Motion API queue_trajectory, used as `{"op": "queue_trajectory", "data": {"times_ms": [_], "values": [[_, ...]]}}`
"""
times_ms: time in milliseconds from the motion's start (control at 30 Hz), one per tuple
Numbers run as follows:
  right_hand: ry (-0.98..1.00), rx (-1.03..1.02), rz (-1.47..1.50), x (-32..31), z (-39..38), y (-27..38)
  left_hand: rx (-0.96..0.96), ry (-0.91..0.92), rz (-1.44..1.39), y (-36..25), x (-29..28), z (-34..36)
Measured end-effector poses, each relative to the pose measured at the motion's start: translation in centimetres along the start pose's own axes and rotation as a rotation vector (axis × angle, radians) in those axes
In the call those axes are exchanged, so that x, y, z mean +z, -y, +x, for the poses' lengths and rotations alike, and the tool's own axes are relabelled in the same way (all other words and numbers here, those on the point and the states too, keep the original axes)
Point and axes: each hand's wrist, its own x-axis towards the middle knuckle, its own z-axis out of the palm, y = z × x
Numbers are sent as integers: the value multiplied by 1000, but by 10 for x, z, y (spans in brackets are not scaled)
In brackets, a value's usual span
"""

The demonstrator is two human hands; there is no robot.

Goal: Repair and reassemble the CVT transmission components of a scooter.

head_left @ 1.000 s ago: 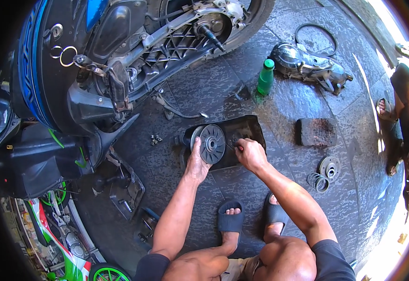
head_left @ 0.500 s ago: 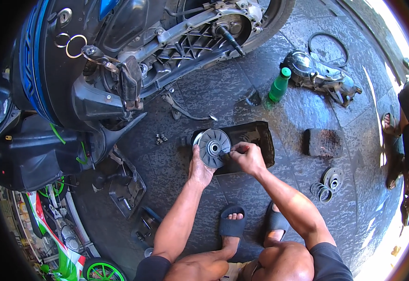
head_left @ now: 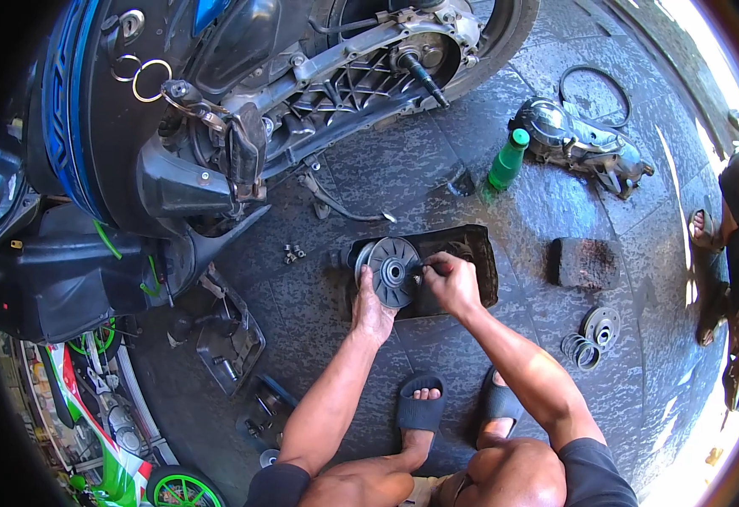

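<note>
A grey metal scooter pulley [head_left: 393, 291] with radial ribs and a round centre hole is tilted up in my left hand [head_left: 371, 311], whose fingers and thumb close on its left and lower edge. Beside the pulley's right rim, my right hand [head_left: 456, 286] pinches a small dark piece with a bit of red showing. Fingers cover most of that piece, so its kind cannot be made out. Under both hands lies a black rectangular tray [head_left: 489, 275] with dark grime inside.
A scooter with its drive case [head_left: 361, 80] exposed stands at the upper left. Further right are a green bottle [head_left: 506, 160], a metal cover [head_left: 585, 144], a belt [head_left: 627, 100], a dark block [head_left: 588, 263] and metal rings [head_left: 585, 353]. Another person's foot [head_left: 701, 230] is at the far right.
The whole picture has shifted slightly. My right fingers and the small dark piece have moved up a little along the pulley's right edge. My left hand keeps its grip.
</note>
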Motion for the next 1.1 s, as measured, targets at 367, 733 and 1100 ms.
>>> {"op": "queue_trajectory", "data": {"times_ms": [367, 733, 1100], "values": [[62, 279, 428, 4, 18, -15, -4, -57, 9, 2, 0, 0], [-222, -260, -107, -12, 20, -24, 14, -80, 54, 4, -5, 1], [67, 50, 338, 10, 19, -11, 17, -30, 26, 7, -6, 3]]}}
